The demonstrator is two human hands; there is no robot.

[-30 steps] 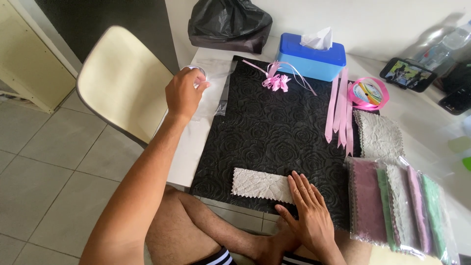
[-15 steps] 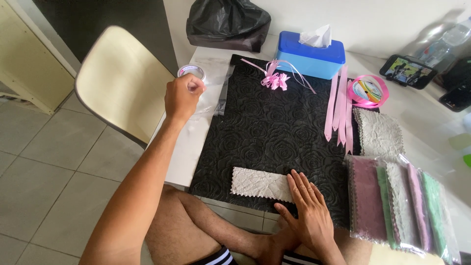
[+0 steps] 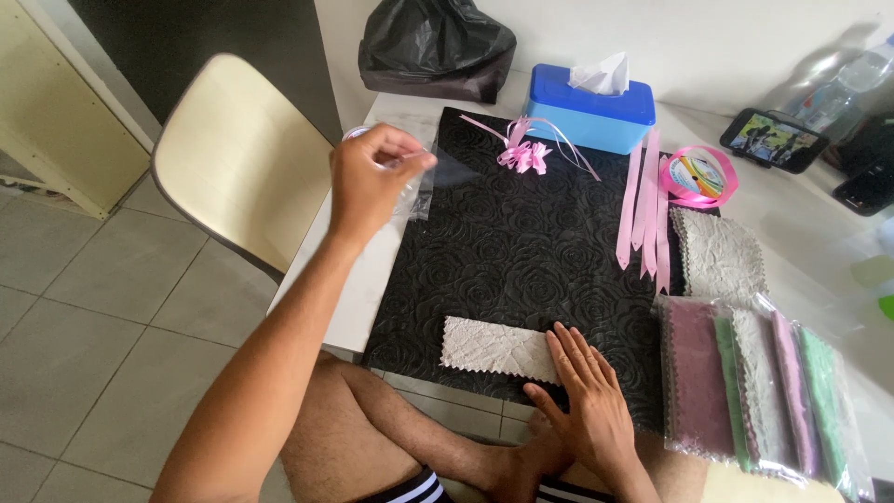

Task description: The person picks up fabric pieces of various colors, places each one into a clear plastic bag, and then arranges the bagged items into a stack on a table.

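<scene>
Right hand pinning a grey fabric strip to the black mat, left hand lifted with a clear wrapper.

Nearest, at the mat's (image 3: 521, 251) front edge, the right hand (image 3: 589, 410) lies flat with fingers spread, pressing the end of the grey pinked-edge strip (image 3: 494, 346); it grips nothing. Off the mat's right side sits a clear pack of coloured swatches (image 3: 754, 391), with a loose grey swatch (image 3: 719, 253) and pink ribbon lengths (image 3: 644, 214) further up. Above the mat's left edge the left hand (image 3: 368, 182) is closed in a pinch on a clear plastic wrapper (image 3: 438, 172); possibly a small tape roll too, but the fingers hide it. Beyond the mat's far end lie a pink bow (image 3: 523, 154), a ribbon spool (image 3: 698, 177) and a blue tissue box (image 3: 589, 110). The limp wrapper could sag and stick to itself, or the strip could skew if the flat hand slides.
</scene>
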